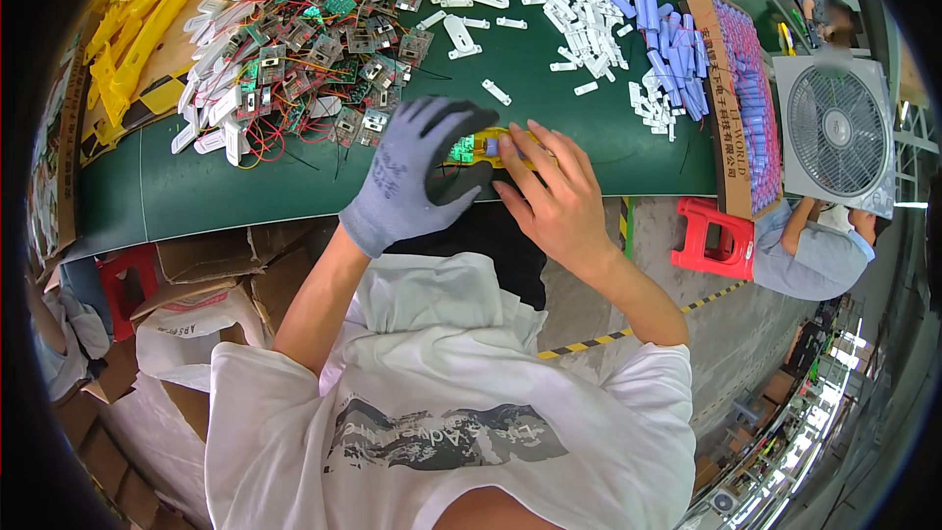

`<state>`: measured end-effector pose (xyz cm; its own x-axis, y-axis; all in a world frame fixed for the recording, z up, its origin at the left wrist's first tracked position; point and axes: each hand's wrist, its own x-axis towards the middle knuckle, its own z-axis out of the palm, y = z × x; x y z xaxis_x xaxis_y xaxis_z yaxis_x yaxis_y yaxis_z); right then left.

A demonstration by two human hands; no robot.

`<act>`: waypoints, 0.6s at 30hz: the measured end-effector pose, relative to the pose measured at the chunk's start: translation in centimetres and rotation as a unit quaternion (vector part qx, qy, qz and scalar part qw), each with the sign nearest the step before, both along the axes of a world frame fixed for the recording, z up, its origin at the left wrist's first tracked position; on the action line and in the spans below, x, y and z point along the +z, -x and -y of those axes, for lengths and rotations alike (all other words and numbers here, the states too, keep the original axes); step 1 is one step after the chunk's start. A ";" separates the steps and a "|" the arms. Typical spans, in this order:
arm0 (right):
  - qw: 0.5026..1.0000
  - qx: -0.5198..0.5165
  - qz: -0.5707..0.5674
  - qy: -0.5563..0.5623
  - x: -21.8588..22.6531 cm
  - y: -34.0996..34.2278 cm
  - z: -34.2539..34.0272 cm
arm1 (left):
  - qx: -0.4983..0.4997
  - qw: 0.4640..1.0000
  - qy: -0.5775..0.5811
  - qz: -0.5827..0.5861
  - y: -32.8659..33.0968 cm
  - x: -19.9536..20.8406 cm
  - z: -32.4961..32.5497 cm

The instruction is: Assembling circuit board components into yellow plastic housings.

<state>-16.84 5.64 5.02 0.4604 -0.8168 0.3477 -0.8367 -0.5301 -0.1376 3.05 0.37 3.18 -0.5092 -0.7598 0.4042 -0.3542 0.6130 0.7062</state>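
A yellow plastic housing [478,159] lies at the near edge of the green table, between my two hands. Inside it shows a small green circuit board [461,149], with part of a purple cylindrical battery cell [493,146] beside it. My left hand [407,167], in a grey glove with dark fingertips, curves thumb and fingers around the housing's left end. My bare right hand [554,186] grips its right part, fingertips pressed over the battery and the thumb at the near side. The fingers hide much of the housing.
Wired circuit boards [324,49] and white plastic parts [579,15] are heaped beyond my hands. Yellow housings [137,29] lie far left. Loose purple cells [677,54] sit right, beside a cardboard box [721,108] of cells. A fan [839,128], red stool [711,240] and seated person [814,250] are further right.
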 end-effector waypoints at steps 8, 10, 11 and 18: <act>0.993 0.029 0.096 -0.066 -0.8 2.1 2.1 | 0.165 0.964 0.174 -0.110 -1.9 -1.1 -5.6; 0.983 -0.007 0.174 -0.054 -0.7 1.5 2.2 | 0.130 0.968 0.173 -0.124 -2.2 -2.0 -7.4; 0.968 -0.038 0.244 -0.051 -0.9 1.1 2.1 | 0.095 0.975 0.171 -0.108 -2.2 -2.2 -8.0; 0.897 -0.135 0.417 0.061 -2.1 -3.1 0.8 | 0.164 0.952 -0.125 -0.224 2.7 -1.5 -7.0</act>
